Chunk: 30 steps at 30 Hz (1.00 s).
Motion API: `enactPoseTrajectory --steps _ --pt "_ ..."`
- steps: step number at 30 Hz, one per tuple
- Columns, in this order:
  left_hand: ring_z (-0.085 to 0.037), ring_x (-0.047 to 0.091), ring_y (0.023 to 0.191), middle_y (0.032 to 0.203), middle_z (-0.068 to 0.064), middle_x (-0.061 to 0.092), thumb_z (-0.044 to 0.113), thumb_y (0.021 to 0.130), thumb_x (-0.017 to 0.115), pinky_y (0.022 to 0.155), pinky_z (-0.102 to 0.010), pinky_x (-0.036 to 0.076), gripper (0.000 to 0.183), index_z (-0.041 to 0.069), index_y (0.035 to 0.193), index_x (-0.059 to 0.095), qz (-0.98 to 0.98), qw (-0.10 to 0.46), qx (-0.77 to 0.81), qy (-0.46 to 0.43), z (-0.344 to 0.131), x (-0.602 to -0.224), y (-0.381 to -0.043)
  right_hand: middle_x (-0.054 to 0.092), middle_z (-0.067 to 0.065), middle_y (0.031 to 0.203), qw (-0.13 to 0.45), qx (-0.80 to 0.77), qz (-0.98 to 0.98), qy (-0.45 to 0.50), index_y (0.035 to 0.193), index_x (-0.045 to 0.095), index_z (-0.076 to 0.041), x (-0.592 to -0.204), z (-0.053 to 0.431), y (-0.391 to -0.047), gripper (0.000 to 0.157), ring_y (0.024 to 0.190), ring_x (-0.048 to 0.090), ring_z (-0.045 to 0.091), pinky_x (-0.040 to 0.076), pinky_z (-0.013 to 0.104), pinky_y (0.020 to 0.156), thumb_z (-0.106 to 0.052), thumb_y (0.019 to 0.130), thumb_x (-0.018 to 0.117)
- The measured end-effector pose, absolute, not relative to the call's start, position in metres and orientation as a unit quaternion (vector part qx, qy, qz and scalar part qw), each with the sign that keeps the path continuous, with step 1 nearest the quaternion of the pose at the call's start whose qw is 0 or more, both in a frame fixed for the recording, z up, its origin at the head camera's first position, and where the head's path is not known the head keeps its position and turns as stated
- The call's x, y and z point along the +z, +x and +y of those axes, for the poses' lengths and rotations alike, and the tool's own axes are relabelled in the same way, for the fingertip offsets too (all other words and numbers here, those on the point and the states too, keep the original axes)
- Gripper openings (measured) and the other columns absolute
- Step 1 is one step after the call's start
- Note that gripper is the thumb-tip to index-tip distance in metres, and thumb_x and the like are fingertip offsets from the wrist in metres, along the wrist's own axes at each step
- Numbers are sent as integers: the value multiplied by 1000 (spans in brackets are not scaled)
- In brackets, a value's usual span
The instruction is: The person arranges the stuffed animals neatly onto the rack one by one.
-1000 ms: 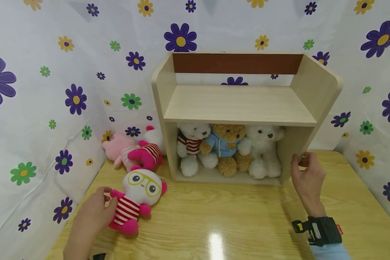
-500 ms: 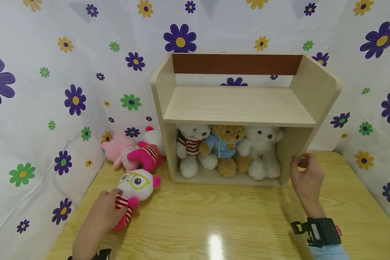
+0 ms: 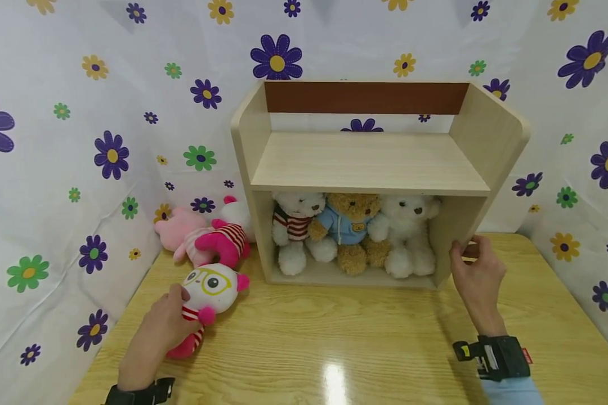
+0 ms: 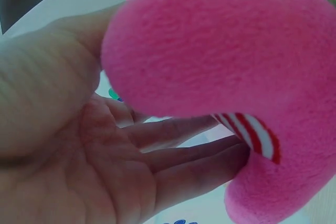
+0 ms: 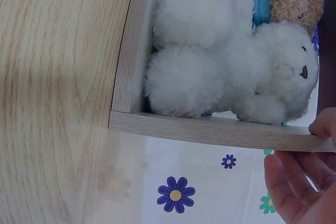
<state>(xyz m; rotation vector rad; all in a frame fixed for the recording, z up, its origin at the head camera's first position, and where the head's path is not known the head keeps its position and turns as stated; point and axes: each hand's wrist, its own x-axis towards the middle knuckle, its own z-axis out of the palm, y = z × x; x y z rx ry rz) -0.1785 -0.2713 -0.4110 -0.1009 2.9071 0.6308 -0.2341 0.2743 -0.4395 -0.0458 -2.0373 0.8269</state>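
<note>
Over on the desk (image 3: 294, 337) I can see a pale shelf (image 3: 370, 163), pinched at its right edge by the right hand (image 3: 480, 278), and front-left of it a panda plush (image 3: 214, 289) gripped round the striped middle by the left hand (image 3: 159, 326).

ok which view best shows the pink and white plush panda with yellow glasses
The head view, because there the panda shows its face, though the left hand covers part of its striped body. The left wrist view shows only its pink plush and some stripes, close up; the right wrist view shows none of it.
</note>
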Motion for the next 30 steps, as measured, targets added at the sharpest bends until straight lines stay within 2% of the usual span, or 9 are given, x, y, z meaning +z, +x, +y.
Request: enactPoseTrajectory --steps 4,6,8,11,16,25,30 --pt "-38 62 91 107 -33 62 19 81 85 81 -53 55 67 -6 120 36 971 94 216 -34 -272 -412 -179 73 28 86 457 351 -817 -9 112 65 11 -440 275 -235 28 76 51 -24 34 -7 67 -6 91 69" --pt "-38 63 90 107 -34 62 21 81 85 81 -52 55 70 -5 121 35 970 100 218 -39 -272 -411 -179 73 31 91 458 361 -813 -1 117 66 11 -440 275 -235 32 76 64 -13 35 -7 68 -6 91 69" --pt "-38 63 90 107 -35 62 24 81 86 81 -52 55 73 -4 123 33 969 109 217 -46 -273 -412 -180 73 32 96 464 363 -808 12 120 66 10 -439 275 -235 33 74 76 12 35 -7 68 -6 90 70" --pt "-38 64 88 106 -35 63 25 82 85 78 -51 55 72 -3 123 33 970 108 214 -45 -276 -415 -181 73 32 99 465 356 -810 21 117 68 9 -436 275 -237 29 78 72 49 35 -7 71 -5 92 68" --pt "-35 63 84 104 -32 63 25 83 83 75 -49 56 65 0 121 36 972 94 211 -39 -281 -419 -182 73 29 87 465 334 -820 11 105 68 11 -435 276 -238 18 76 72 45 31 -8 75 -3 94 64" --pt "-31 63 83 101 -26 66 26 83 83 74 -46 56 60 0 116 40 975 52 216 -22 -289 -425 -177 73 31 86 460 333 -823 12 106 69 11 -435 275 -238 20 69 72 47 30 -9 72 -4 95 64" --pt "-28 62 80 97 -22 67 20 80 82 73 -43 54 55 1 115 43 975 23 222 -4 -290 -424 -170 73 31 87 461 330 -824 14 105 70 11 -434 274 -237 19 68 72 48 29 -9 71 -4 94 64"
